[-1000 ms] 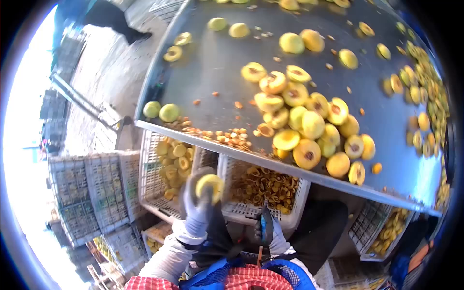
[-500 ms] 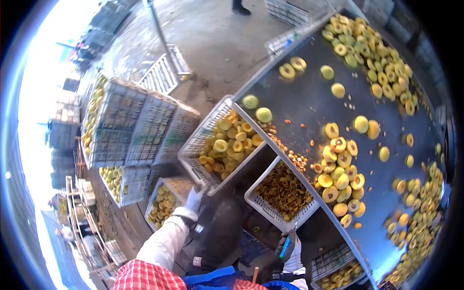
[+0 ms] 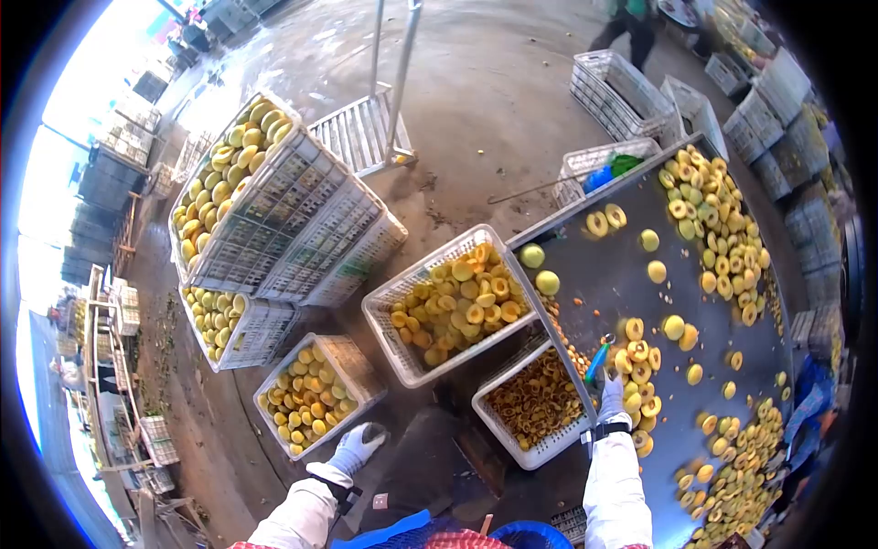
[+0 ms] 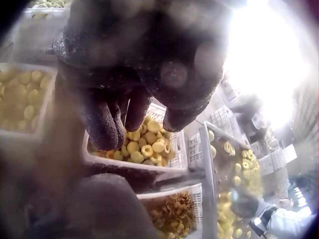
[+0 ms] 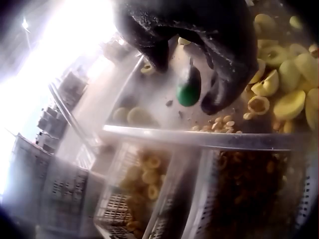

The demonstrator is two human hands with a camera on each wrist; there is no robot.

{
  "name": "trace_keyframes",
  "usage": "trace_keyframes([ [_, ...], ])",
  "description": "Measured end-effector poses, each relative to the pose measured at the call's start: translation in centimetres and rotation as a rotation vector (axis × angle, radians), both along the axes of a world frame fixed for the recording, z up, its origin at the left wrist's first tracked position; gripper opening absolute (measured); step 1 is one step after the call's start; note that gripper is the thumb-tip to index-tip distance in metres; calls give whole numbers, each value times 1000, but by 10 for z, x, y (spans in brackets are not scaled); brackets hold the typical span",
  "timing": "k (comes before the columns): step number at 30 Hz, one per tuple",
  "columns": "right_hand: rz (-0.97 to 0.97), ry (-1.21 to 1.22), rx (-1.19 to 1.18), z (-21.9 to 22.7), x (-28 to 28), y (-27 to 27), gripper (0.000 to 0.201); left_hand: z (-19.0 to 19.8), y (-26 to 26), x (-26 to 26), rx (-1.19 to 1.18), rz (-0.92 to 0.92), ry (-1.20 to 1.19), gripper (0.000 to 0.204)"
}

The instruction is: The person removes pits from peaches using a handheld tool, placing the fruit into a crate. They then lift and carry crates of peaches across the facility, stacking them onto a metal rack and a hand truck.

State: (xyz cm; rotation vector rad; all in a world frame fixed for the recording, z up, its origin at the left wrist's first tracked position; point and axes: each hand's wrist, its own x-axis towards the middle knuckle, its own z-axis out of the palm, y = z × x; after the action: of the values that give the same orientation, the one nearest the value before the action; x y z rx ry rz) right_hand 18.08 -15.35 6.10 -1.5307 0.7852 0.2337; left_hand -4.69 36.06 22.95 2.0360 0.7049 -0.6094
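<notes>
My gloved left hand (image 3: 358,448) hangs beside the low crate of yellow fruit (image 3: 311,393), its fingers loosely bent and nothing in them. In the left wrist view, dark-palmed fingers (image 4: 102,124) overlap a crate of fruit halves. With my gloved right hand (image 3: 611,398) I hold a slim teal-handled tool (image 3: 596,361) over the near edge of the metal table (image 3: 585,265). A pile of halved yellow stone fruit (image 3: 638,352) lies right beside that hand. In the right wrist view the tool's rounded green end (image 5: 188,95) shows between the fingers.
Under the table edge stand a white crate of fruit halves (image 3: 384,316) and another of brown scraps (image 3: 485,412). Stacked crates (image 3: 274,224) rise at left, with a wheeled trolley (image 3: 352,137) behind. More fruit (image 3: 718,229) covers the table's far side.
A yellow fruit in my left hand a second ago is gone, and that hand has moved left of the crates. My right hand has risen with the tool to the table. The view has swung left.
</notes>
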Motion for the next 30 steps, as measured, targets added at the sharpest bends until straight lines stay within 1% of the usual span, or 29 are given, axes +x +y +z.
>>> trace_keyframes([
  [1,65,86,-84,-36,-3,-17,36,-5,21,11,-8,4,-63,35],
  [2,93,122,-73,-1,-5,2,35,4,39,35,59,-39,-104,37],
  [3,126,157,-60,35,-7,19,34,15,54,60,253,-112,-184,39],
  [4,130,194,55,52,-9,34,32,40,69,95,242,-83,-161,41],
  [5,131,221,174,67,-11,50,29,70,84,131,320,-156,-382,40],
  [6,187,296,356,81,-11,63,27,93,101,165,277,-107,-524,38],
  [7,82,438,318,92,-14,86,28,107,119,192,353,-110,-628,35],
  [8,67,489,507,103,-11,99,30,114,139,217,361,-87,-744,33],
  [9,54,537,698,114,-7,111,32,130,153,242,351,-48,-835,33],
  [10,151,484,541,119,-4,123,29,152,165,265,407,-49,-836,33],
  [11,246,426,384,122,2,136,27,172,178,286,401,-48,-855,37],
  [12,313,376,270,169,19,167,22,182,191,302,462,-61,-895,39],
  [13,355,363,226,177,37,178,22,190,203,314,523,-80,-927,42],
  [15,416,333,142,191,64,198,22,212,223,340,504,-18,-920,47],
  [16,410,291,176,198,83,207,22,210,237,354,634,3,-971,49],
  [17,483,244,194,192,105,210,20,197,252,366,756,105,-873,50],
  [18,520,245,229,207,129,226,20,195,265,377,799,128,-862,50],
  [19,554,243,259,229,161,246,20,191,278,391,838,153,-854,50],
  [20,616,196,192,251,191,270,21,180,292,403,896,186,-805,46],
  [21,672,143,119,270,226,292,21,171,301,416,890,260,-753,42],
  [23,917,-163,-189,283,315,324,23,133,324,435,966,361,-689,39],
  [25,1028,-635,-485,294,434,370,24,143,322,448,1041,410,-600,36],
  [27,872,-492,-499,343,557,446,29,144,322,461,1024,446,-445,39],
  [28,723,-398,-312,338,632,471,32,147,321,465,1040,422,-422,37],
  [29,724,-570,-544,328,716,492,28,144,324,467,1064,397,-438,33],
  [30,642,-810,-463,320,787,522,31,143,327,470,1045,384,-433,31],
])
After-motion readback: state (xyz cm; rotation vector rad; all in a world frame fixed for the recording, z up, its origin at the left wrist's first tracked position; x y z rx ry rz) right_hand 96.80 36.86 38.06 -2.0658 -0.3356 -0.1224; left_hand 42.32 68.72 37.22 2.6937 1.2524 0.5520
